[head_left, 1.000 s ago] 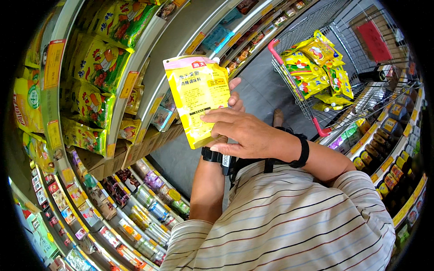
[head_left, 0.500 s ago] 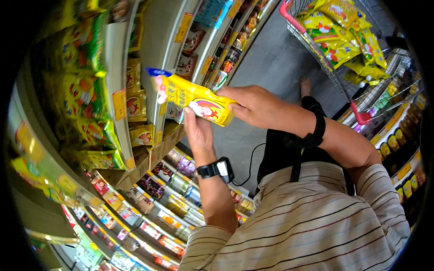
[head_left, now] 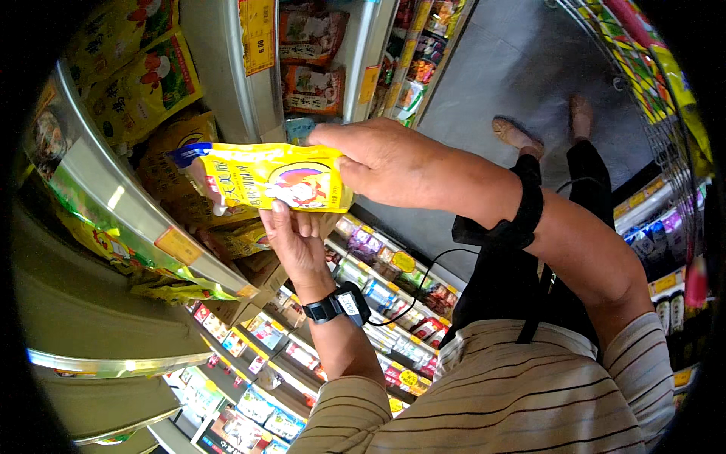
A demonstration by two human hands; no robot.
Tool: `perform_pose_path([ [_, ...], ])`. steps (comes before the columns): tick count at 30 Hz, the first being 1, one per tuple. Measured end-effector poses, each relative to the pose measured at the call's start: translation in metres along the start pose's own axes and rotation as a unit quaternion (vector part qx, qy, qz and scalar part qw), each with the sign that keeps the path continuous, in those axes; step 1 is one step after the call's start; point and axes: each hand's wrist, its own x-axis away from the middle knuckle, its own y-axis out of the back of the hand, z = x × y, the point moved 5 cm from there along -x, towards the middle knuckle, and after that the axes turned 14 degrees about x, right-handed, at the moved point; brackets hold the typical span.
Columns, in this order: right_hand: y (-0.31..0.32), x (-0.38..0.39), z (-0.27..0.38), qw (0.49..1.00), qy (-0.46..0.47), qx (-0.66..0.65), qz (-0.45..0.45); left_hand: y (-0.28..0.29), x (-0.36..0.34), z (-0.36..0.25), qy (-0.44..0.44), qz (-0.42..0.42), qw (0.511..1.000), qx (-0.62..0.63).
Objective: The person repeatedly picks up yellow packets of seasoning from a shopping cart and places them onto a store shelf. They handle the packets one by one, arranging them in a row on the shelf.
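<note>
A yellow seasoning packet (head_left: 261, 170) with a blue end and a cartoon picture is held flat in front of the shelf. My right hand (head_left: 393, 163) grips its right end, thumb on the front and fingers behind. At its lower edge, my left hand (head_left: 296, 238) pinches it, thumb on the front and fingers partly hidden behind. Just beyond the blue end lie similar yellow packets (head_left: 178, 159) on the shelf, partly in shade. A black band with a small device (head_left: 344, 303) is on my left wrist; a cable runs from it.
Larger yellow-green bags (head_left: 162, 79) fill the upper left shelf, beside red packets (head_left: 311, 89). A curved metal shelf edge (head_left: 128, 193) runs close to the packet. At the upper right, a shopping cart (head_left: 658, 98) stands on the grey floor (head_left: 507, 76). Lower shelves hold many small goods.
Both hands have carried the packet left and slightly down, closer to the shelf, and turned it more level. The view has shifted, with the cart now farther toward the right edge.
</note>
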Motion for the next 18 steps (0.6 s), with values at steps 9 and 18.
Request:
perform_pose_path([
  [9, -0.021, -0.04, -0.007, 0.998, -0.011, -0.052, -0.012, 0.07, -0.064, -0.047, -0.032, -0.043, 0.991, 0.126],
  [18, -0.029, -0.021, -0.034, 0.996, -0.04, -0.083, 0.016, 0.08, -0.091, -0.077, -0.165, -0.138, 0.975, 0.06],
])
